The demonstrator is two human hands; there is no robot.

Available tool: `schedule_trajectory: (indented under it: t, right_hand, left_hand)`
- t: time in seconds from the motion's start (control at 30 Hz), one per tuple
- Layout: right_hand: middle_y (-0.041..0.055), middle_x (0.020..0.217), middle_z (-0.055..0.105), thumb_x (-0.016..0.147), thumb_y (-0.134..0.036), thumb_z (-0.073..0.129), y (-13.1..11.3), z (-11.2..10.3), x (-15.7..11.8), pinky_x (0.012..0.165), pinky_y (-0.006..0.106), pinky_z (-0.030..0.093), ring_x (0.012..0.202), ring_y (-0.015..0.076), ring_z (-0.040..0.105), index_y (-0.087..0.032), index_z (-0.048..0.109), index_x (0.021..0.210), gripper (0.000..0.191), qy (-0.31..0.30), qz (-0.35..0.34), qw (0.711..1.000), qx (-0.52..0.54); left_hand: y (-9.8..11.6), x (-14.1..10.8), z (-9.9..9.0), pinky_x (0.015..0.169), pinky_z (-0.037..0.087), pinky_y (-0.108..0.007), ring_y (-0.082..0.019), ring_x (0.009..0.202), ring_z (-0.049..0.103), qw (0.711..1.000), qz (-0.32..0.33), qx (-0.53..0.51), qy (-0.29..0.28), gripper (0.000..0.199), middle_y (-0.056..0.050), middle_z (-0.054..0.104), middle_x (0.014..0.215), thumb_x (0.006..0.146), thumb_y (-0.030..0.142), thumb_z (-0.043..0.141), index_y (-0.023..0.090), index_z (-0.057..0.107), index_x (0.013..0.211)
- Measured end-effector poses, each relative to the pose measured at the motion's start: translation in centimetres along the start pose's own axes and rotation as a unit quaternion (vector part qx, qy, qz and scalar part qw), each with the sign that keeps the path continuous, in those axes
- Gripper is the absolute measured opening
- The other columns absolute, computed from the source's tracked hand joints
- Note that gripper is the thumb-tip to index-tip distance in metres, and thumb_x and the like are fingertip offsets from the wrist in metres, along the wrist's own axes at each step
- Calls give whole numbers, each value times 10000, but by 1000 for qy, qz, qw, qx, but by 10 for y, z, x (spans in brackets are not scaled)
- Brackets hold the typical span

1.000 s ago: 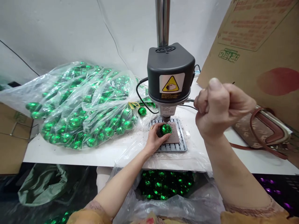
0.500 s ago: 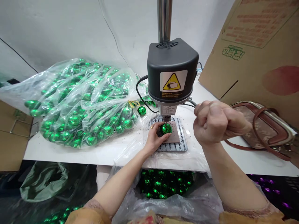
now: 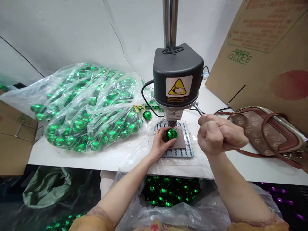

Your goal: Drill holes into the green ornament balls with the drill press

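Note:
Thumb and fingers of my left hand (image 3: 162, 143) close around a shiny green faceted ball (image 3: 172, 133), held on a brown board (image 3: 181, 141) over the slotted metal base (image 3: 191, 150). Directly above the ball is the chuck (image 3: 172, 124) of a black bench drill press (image 3: 178, 73); whether the bit is in the ball, I cannot tell. My right hand (image 3: 218, 133) is a fist around the drill's metal feed lever (image 3: 198, 109), its grip end hidden in my fingers.
A clear bag of green balls (image 3: 96, 106) fills the table's left side, with a loose green ball (image 3: 147, 115) beside it. At right are a handbag (image 3: 269, 131) and a cardboard box (image 3: 264, 64). More green balls (image 3: 172, 191) sit below the table edge.
My right hand has moved slightly left and down with the lever, more of which now shows. The left hand keeps its hold on the ball, and the whole view has shifted a little.

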State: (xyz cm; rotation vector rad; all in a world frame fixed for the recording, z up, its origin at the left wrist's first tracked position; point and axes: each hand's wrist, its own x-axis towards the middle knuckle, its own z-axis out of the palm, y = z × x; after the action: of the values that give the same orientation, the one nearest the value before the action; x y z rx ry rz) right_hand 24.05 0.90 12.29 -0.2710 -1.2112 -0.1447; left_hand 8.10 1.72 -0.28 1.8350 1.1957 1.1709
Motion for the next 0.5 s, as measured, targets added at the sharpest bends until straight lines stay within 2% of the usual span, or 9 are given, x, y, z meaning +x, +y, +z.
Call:
schedule_trajectory:
  t: [0.1, 0.17, 0.23, 0.27, 0.3, 0.33, 0.43, 0.47, 0.5]
  right_hand:
    - [-47, 443, 314, 831, -108, 527, -9, 11, 22, 413, 249, 275, 400, 44, 370, -168, 216, 498, 459, -2, 121, 992, -41]
    - [-63, 420, 260, 828, -126, 568, -11, 20, 42, 407, 246, 218, 381, 31, 307, -173, 245, 495, 467, 60, 187, 980, -43]
    - [-60, 407, 295, 822, -137, 589, -8, 27, 59, 393, 251, 195, 377, 34, 290, -175, 320, 470, 445, 43, 234, 971, -29]
    - [-59, 402, 309, 812, -145, 605, -6, 29, 65, 386, 254, 195, 377, 36, 287, -176, 341, 461, 440, 35, 244, 969, -23]
    - [-57, 399, 321, 806, -157, 615, -3, 30, 68, 381, 257, 194, 377, 38, 283, -177, 357, 455, 437, 27, 249, 968, -18]
    - [-56, 397, 323, 801, -168, 623, -1, 31, 70, 380, 260, 192, 378, 40, 279, -179, 362, 452, 436, 27, 249, 968, -15]
    - [-54, 404, 318, 810, -182, 607, 1, 31, 69, 397, 265, 196, 385, 45, 283, -186, 353, 465, 429, 42, 247, 968, -22]
    - [-56, 402, 318, 810, -179, 603, 0, 31, 67, 400, 263, 196, 382, 43, 281, -187, 349, 468, 426, 51, 243, 968, -27]
    - [-57, 400, 322, 810, -177, 600, 0, 32, 66, 400, 260, 198, 379, 40, 280, -187, 347, 470, 425, 57, 240, 969, -32]
  left_hand:
    - [3, 1, 3, 986, 470, -402, -243, 1133, 581, 1000, -18, -5, 10, 459, -73, 645, 1157, 743, 330, 790, 221, 606, 1149]
    - [11, -2, 4, 954, 479, -396, -239, 1097, 597, 999, -25, -4, 32, 431, -69, 653, 1129, 747, 329, 779, 217, 602, 1124]
    - [25, -13, -2, 896, 488, -388, -238, 1022, 612, 997, -35, 32, 55, 397, -67, 656, 1059, 733, 343, 782, 207, 601, 1060]
    - [33, -21, -7, 856, 489, -380, -236, 973, 614, 996, -37, 61, 44, 391, -64, 653, 1017, 718, 357, 792, 204, 599, 1021]
    - [42, -30, -14, 818, 486, -371, -236, 931, 610, 995, -33, 94, 8, 403, -59, 649, 976, 693, 382, 809, 205, 598, 987]
    - [51, -41, -22, 785, 480, -363, -237, 899, 603, 990, -20, 126, -53, 430, -52, 645, 943, 664, 419, 827, 209, 599, 962]
    - [69, -64, -49, 747, 459, -355, -258, 882, 590, 945, 51, 191, -259, 517, -48, 649, 900, 605, 569, 833, 223, 621, 925]
    - [70, -65, -56, 747, 455, -350, -261, 890, 592, 935, 61, 200, -287, 503, -52, 655, 904, 639, 602, 801, 224, 628, 921]
    - [70, -61, -62, 745, 451, -340, -253, 887, 599, 934, 56, 202, -288, 456, -55, 662, 908, 710, 612, 747, 225, 631, 920]
